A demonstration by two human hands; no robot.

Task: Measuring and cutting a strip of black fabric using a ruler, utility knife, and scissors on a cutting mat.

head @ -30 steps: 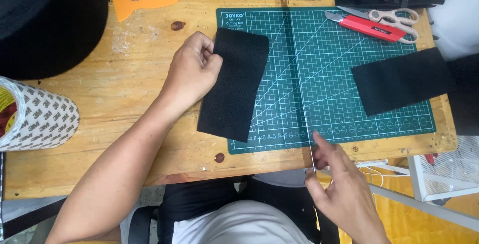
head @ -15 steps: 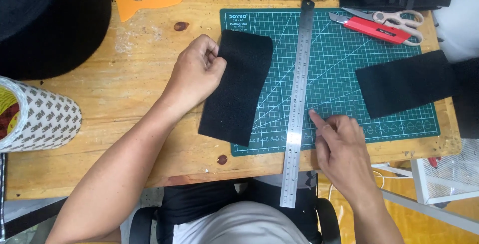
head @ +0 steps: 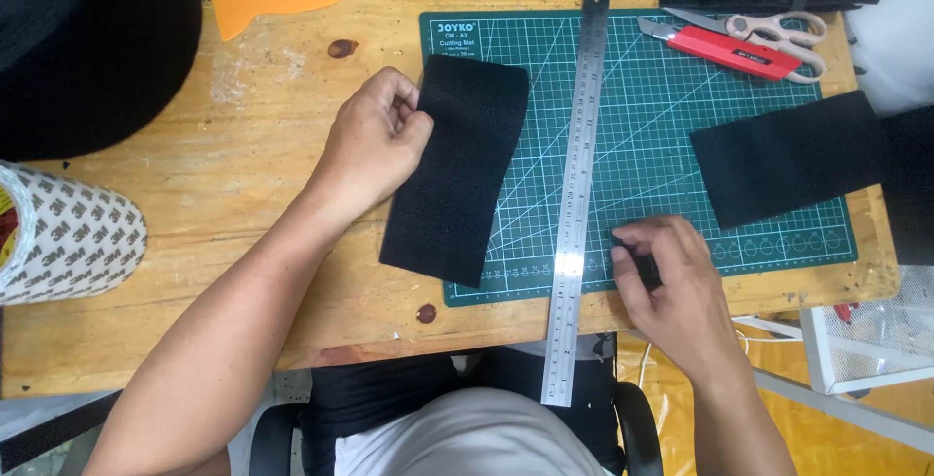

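On the green cutting mat, the left hand pinches an uncut black fabric piece while the right hand, fingers curled on something small and dark, rests beside the laid steel ruler.

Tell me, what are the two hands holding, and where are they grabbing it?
The left hand pinches the black fabric piece at its upper left edge. The right hand rests on the green cutting mat over something small and dark; what it is cannot be told.

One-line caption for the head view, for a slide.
Left hand pinches a black fabric piece on a green cutting mat; right hand rests beside a steel ruler.
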